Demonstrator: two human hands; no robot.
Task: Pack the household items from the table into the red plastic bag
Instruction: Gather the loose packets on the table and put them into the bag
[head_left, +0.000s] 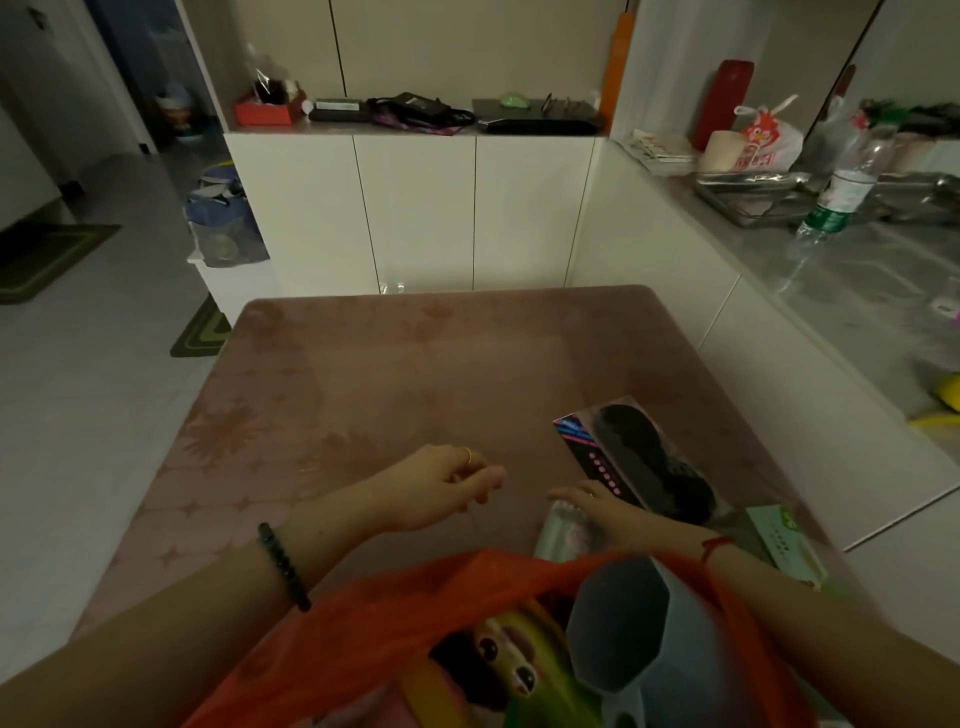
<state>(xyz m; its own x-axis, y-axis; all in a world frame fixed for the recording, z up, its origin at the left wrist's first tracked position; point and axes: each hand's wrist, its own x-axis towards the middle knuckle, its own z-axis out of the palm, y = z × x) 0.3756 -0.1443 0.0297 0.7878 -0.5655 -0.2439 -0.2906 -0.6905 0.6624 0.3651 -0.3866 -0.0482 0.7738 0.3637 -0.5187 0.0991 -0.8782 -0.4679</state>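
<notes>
The red plastic bag (363, 629) lies open at the near edge of the pink table (395, 374). Inside it I see a grey-blue octagonal cup (618, 634) and a colourful cartoon-printed item (493, 670). My right hand (605, 512) rests on a pale clear packet (558, 535) just beyond the bag's mouth, fingers closing over it. My left hand (441, 486) hovers above the table with fingers loosely curled and nothing in it. A dark package with a black hairpiece-like item (644, 462) lies to the right. A light green box (789, 545) sits at the table's right edge.
White cabinets (467, 208) stand behind the table, their shelf cluttered with a red box and dark devices. On the right runs a steel counter (852, 270) with a water bottle (841, 197), trays and a printed plastic bag. Tiled floor and green mats lie to the left.
</notes>
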